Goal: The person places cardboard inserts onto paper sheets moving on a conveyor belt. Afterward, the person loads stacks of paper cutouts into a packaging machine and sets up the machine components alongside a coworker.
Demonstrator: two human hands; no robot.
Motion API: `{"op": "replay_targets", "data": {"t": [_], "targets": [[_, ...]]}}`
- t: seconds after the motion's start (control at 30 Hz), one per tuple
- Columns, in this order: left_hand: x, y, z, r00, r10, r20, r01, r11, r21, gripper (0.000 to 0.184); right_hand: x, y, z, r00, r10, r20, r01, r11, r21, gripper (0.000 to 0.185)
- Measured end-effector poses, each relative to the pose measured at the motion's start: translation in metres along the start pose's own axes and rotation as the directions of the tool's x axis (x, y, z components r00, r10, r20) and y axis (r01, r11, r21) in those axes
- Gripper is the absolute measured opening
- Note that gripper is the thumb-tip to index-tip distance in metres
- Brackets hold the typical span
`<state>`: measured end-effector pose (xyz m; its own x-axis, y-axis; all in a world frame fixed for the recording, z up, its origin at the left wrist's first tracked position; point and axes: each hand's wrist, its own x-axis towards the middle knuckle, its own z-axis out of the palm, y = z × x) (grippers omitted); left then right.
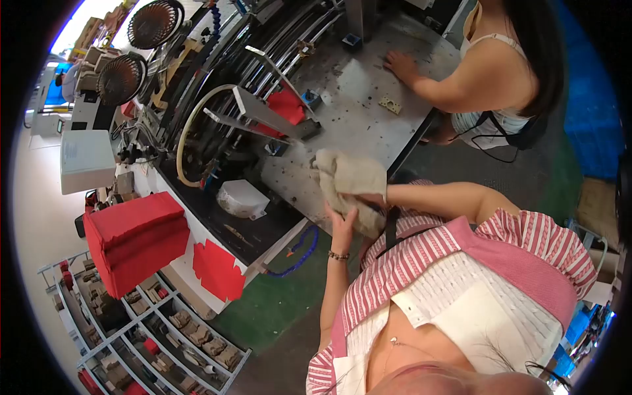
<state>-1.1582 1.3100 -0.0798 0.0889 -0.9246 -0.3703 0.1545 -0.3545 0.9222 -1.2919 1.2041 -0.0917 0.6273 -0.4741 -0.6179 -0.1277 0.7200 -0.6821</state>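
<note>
Beige cloth (359, 172), gripped by left fingers (353, 216), hides the right fingers, whose state is unclear.

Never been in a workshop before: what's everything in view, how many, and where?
Beige cloth: one, beige, centre, at the hands
Workbench: one, grey top, upper middle
Perforated plate: one, yellowish, on the workbench
Curved piece: one, white, left of the cloth
Fans: two, black, upper left
Box: one, white, far left
Block: one, red, left
Flat piece: one, red, beside the block
Hose: one, blue, lower middle
Shelf rack: one, grey, lower left, contents too small to count
Remaining clutter: mixed, too jumbled to count, upper left
Co-worker: one, pale clothes, upper right
Left hand: one, bare, gripping the cloth
Right hand: one, mostly hidden by the cloth
</note>
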Motion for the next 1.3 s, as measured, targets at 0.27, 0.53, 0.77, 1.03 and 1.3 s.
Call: {"op": "replay_targets", "data": {"t": [0.27,0.53,0.77,1.03,1.3], "targets": [[0.023,0.039,0.041,0.923,0.367,-0.12,-0.267,0.83,0.489,0.081,-0.022,-0.057,-0.038,0.973,0.189,0.13,-0.196,0.98,0.041,0.081],[0.05,0.038,-0.043,0.698,0.424,-0.577,0.029,0.789,0.614,0.074,-0.017,-0.028,-0.141,0.993,-0.117,-0.01,0.07,0.657,-0.751,0.053],[0.106,-0.012,-0.051,0.796,0.011,-0.606,0.517,0.509,0.688,0.076,-0.143,-0.013,-0.183,0.917,-0.021,-0.398,-0.367,0.349,-0.862,0.041],[0.128,-0.018,-0.075,0.836,-0.17,-0.521,0.545,0.367,0.754,0.097,-0.236,0.101,-0.161,0.776,0.05,-0.629,-0.606,0.339,-0.72,0.033],[0.084,0.045,0.008,0.868,0.442,-0.224,0.027,0.409,0.912,0.07,-0.263,0.121,-0.177,0.694,0.285,-0.661,-0.637,0.672,-0.378,0.062]]}}
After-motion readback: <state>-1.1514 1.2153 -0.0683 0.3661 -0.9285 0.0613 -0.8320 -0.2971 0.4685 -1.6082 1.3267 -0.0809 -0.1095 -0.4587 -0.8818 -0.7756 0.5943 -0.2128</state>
